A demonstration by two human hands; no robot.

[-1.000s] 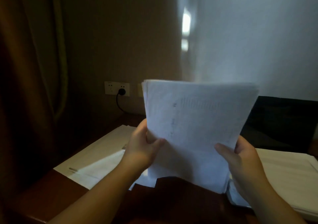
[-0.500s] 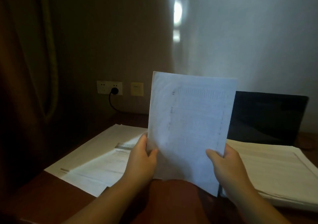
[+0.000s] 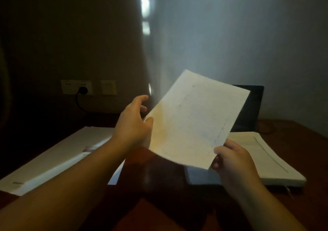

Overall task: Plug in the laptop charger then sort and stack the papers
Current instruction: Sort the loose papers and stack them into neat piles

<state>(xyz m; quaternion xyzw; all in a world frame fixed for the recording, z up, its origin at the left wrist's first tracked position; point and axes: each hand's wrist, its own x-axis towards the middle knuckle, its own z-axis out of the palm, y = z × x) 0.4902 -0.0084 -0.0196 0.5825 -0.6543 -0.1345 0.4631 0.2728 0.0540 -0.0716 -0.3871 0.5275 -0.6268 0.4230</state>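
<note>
— Above the dark wooden desk (image 3: 159,209), what is held?
— Thin, faintly printed papers (image 3: 197,120), tilted: right hand (image 3: 232,161) pinches the lower corner, left hand (image 3: 133,124) touches the edge, fingers loosely spread.
— Beyond?
— Flat paper stacks (image 3: 58,158) either side, a black laptop (image 3: 248,110), a plug (image 3: 83,90) in the wall socket.

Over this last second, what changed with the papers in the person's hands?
The held papers went from upright to tilted, top leaning right. The left hand slid up to their left edge, its fingers now looser; the right hand still pinches the lower right corner. The plug, laptop and both desk stacks stayed put.
</note>
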